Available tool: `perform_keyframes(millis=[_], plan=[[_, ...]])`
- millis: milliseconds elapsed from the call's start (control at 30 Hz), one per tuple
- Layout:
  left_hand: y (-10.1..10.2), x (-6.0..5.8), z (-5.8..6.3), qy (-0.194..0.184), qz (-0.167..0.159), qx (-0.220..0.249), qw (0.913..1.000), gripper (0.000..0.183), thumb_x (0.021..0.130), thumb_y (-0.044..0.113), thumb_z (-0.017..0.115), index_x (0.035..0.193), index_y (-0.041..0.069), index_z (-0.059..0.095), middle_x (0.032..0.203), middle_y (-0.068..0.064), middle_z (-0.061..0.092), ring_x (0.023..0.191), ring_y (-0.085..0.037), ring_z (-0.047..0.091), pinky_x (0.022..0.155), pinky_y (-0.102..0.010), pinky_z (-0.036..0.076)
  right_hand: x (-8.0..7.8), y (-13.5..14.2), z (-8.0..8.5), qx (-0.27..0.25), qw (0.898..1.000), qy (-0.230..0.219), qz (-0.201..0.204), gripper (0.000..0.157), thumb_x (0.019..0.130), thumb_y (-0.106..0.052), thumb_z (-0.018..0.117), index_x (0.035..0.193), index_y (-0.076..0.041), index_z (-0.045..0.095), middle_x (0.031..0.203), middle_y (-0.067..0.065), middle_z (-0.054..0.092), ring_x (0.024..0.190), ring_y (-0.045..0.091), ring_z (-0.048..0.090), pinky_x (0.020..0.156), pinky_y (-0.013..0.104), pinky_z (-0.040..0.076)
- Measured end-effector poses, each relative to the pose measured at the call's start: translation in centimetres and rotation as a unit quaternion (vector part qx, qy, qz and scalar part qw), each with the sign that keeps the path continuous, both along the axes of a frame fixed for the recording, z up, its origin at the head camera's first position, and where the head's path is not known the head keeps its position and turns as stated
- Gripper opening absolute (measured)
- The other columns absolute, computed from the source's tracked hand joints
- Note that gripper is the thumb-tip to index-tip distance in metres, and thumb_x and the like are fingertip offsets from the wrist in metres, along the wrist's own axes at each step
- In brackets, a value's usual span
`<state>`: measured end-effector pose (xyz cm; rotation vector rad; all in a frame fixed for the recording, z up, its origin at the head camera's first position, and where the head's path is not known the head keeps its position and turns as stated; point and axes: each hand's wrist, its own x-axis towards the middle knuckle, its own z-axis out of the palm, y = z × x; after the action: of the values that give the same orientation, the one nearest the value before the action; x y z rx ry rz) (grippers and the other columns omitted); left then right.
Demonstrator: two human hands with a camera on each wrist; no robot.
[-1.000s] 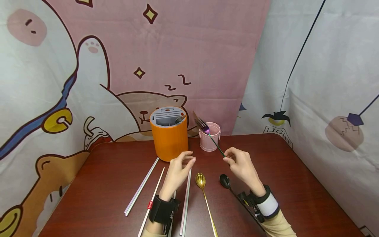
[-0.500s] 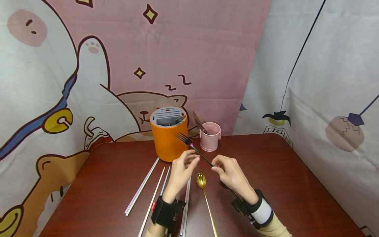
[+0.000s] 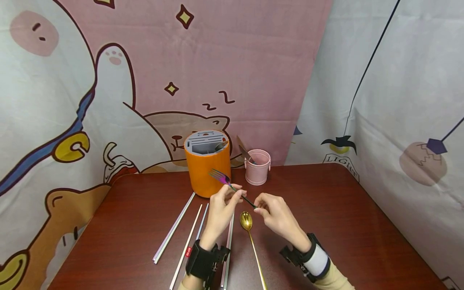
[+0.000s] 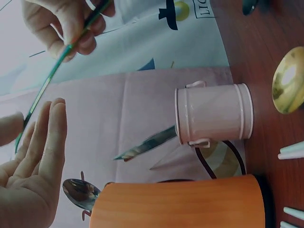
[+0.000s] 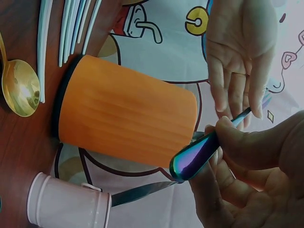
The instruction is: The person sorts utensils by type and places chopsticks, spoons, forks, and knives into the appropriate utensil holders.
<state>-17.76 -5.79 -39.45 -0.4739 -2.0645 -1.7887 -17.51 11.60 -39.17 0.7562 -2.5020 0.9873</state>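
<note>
A dark fork [image 3: 222, 176] with a purple-green sheen slants between both hands, tines up and to the left. My right hand [image 3: 274, 211] pinches its handle end between thumb and fingers. Around the fork's neck stands my left hand [image 3: 219, 211], thumb on one side and fingers on the other. In the left wrist view the left fingers [image 4: 50, 142] are straight, with the fork passing between them and the thumb; whether they press on it is hard to tell. The handle's broad end [image 5: 192, 156] shows large in the right wrist view.
Behind the left hand stands an orange utensil holder [image 3: 206, 173] with a spoon [image 4: 81, 192] in it. A pink bucket [image 3: 256, 173] beside it holds a knife [image 3: 244, 153]. A gold spoon [image 3: 246, 221] and several chopsticks [image 3: 174, 229] lie on the dark red table [image 3: 344, 225].
My right hand has carried the fork leftward and down, away from above the pink bucket, to the left hand. The left hand has shifted slightly right, and the fork now lies between its thumb and fingers.
</note>
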Motion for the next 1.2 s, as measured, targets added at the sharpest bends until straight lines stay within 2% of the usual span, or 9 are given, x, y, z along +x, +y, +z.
perform_keyframes(millis=[100, 333, 600, 733, 967, 1067, 1200], plan=[[0.0, 0.1, 0.1, 0.006, -0.015, 0.015, 0.9997, 0.017, 0.094, 0.014, 0.058, 0.099, -0.002, 0.062, 0.090, -0.022, 0.072, 0.078, -0.033, 0.071, 0.070, -0.027, 0.059, 0.0, -0.1, 0.0, -0.001, 1.000, 0.001, 0.002, 0.018, 0.075, 0.002, 0.074, 0.077, -0.010, 0.061, 0.070, -0.003, 0.061, 0.059, -0.002, 0.048, 0.054, 0.015, 0.042], [0.1, 0.3, 0.2, 0.002, -0.040, 0.046, 0.9981, 0.021, 0.094, 0.012, 0.057, 0.097, -0.008, 0.059, 0.090, -0.027, 0.069, 0.083, -0.037, 0.070, 0.070, -0.026, 0.059, -0.1, -0.1, -0.1, -0.011, 1.000, -0.005, 0.016, 0.019, 0.074, 0.002, 0.075, 0.078, -0.010, 0.061, 0.072, -0.002, 0.064, 0.064, 0.003, 0.058, 0.058, 0.018, 0.049], [0.0, 0.4, 0.4, 0.004, -0.036, 0.047, 0.9983, 0.019, 0.093, 0.011, 0.058, 0.096, -0.008, 0.059, 0.089, -0.026, 0.070, 0.081, -0.035, 0.070, 0.069, -0.026, 0.059, -0.5, 0.5, 0.0, -0.019, 0.997, -0.025, 0.068, 0.015, 0.077, 0.000, 0.074, 0.082, -0.009, 0.063, 0.077, -0.001, 0.065, 0.067, 0.003, 0.058, 0.059, 0.018, 0.050], [-0.3, 0.4, 0.4, 0.006, -0.027, 0.040, 0.9988, 0.020, 0.093, 0.013, 0.059, 0.097, -0.007, 0.060, 0.089, -0.024, 0.070, 0.081, -0.032, 0.071, 0.069, -0.026, 0.059, -0.8, 1.1, 0.2, -0.021, 0.996, -0.035, 0.078, 0.015, 0.077, -0.003, 0.075, 0.084, -0.010, 0.064, 0.077, -0.002, 0.064, 0.068, 0.001, 0.058, 0.058, 0.019, 0.050], [-1.0, 0.3, 0.5, 0.033, 0.013, 0.012, 0.9993, 0.021, 0.094, 0.016, 0.059, 0.095, -0.004, 0.063, 0.087, -0.020, 0.071, 0.076, -0.029, 0.071, 0.067, -0.025, 0.059, -1.5, 2.3, 0.5, 0.012, 0.998, -0.053, 0.040, 0.011, 0.078, -0.008, 0.076, 0.081, -0.011, 0.065, 0.072, -0.006, 0.064, 0.064, 0.000, 0.056, 0.057, 0.018, 0.049], [-1.5, 0.3, 0.7, 0.048, 0.028, 0.010, 0.9984, 0.019, 0.094, 0.015, 0.057, 0.095, -0.003, 0.063, 0.087, -0.021, 0.072, 0.076, -0.028, 0.072, 0.067, -0.024, 0.059, -1.7, 3.0, 0.5, 0.046, 0.997, -0.064, 0.005, 0.011, 0.079, -0.011, 0.075, 0.078, -0.013, 0.065, 0.067, -0.006, 0.063, 0.060, -0.001, 0.053, 0.053, 0.017, 0.044], [-2.2, 0.3, 1.1, 0.068, 0.044, 0.018, 0.9965, 0.018, 0.096, 0.011, 0.054, 0.094, -0.006, 0.062, 0.087, -0.022, 0.071, 0.078, -0.032, 0.071, 0.067, -0.025, 0.059, -1.8, 3.9, 0.2, 0.085, 0.991, -0.086, -0.060, 0.012, 0.080, -0.016, 0.075, 0.075, -0.015, 0.064, 0.059, -0.009, 0.057, 0.052, 0.001, 0.048, 0.048, 0.018, 0.038]])
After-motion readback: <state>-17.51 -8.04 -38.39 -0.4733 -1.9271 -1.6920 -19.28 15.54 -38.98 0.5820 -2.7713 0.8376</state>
